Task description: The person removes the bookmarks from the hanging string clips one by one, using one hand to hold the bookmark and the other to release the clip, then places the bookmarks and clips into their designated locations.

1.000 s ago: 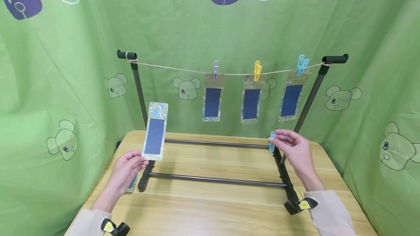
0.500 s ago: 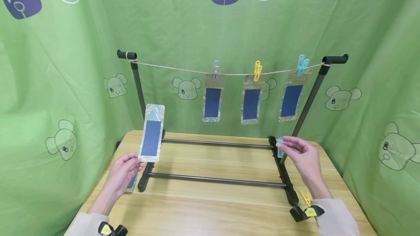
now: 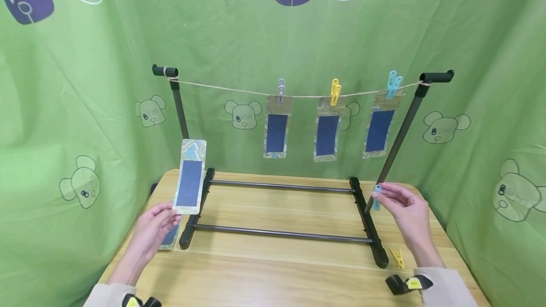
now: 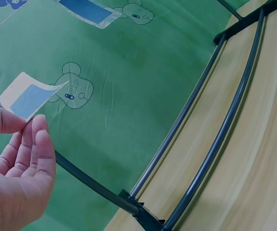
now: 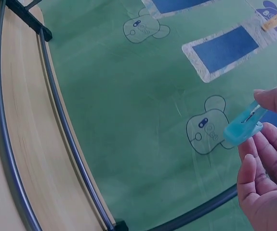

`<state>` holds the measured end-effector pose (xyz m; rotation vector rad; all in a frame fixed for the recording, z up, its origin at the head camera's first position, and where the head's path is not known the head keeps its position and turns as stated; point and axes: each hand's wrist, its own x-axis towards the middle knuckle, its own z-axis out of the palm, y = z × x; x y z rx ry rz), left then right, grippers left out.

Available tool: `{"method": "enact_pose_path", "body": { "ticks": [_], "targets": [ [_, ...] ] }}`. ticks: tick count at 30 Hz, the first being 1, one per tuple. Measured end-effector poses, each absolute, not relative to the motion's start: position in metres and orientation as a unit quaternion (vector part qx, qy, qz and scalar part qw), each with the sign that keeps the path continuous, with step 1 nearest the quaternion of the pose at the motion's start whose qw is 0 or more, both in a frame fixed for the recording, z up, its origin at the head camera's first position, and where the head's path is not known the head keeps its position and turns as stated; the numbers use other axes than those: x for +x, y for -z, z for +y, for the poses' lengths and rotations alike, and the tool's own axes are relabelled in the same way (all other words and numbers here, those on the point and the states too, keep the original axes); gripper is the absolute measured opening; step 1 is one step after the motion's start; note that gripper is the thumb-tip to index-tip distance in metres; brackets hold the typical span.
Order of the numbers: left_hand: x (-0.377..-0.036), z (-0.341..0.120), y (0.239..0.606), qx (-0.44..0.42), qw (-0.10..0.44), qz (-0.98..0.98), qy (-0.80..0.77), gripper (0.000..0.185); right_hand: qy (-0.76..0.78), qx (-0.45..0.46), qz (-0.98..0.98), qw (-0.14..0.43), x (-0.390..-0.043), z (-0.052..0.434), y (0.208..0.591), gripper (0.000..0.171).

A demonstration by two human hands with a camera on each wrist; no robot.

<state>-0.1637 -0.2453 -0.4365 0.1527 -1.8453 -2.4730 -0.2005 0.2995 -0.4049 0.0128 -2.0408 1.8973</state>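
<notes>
My left hand [image 3: 151, 233] pinches the bottom edge of a patterned card [image 3: 189, 179] with a dark blue panel, held upright in front of the rack's left post. In the left wrist view the card [image 4: 30, 98] looks bent, gripped between thumb and fingertips. Near the foot of the right post, my right hand [image 3: 407, 212] pinches a light blue clothespin [image 3: 377, 198]. Three similar cards hang from a string [image 3: 230, 89]: one under a grey clothespin [image 3: 280, 91], one under a yellow clothespin [image 3: 335, 92], one under blue clothespins [image 3: 393, 85].
A black rack [image 3: 281, 234] stands on the wooden table [image 3: 264, 274], the string tied between its posts. Beside its left foot lies another card [image 3: 169, 239], partly behind my left hand. A yellow clothespin [image 3: 397, 258] lies by the right foot. Green curtain [image 3: 239, 37] surrounds the table.
Both hands have moved apart and slightly down, the left one carrying its card leftward, the right one its clothespin rightward. The yellow clothespin on the table has come into fuller view.
</notes>
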Motion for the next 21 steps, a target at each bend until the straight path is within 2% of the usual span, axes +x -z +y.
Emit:
{"method": "enact_pose_path", "body": {
  "ticks": [21],
  "targets": [
    [-0.158, -0.261, 0.447, 0.078, 0.034, -0.605, 0.792, 0.014, -0.674, -0.056, -0.718, 0.167, -0.186, 0.332, 0.427, 0.034]
  ]
}}
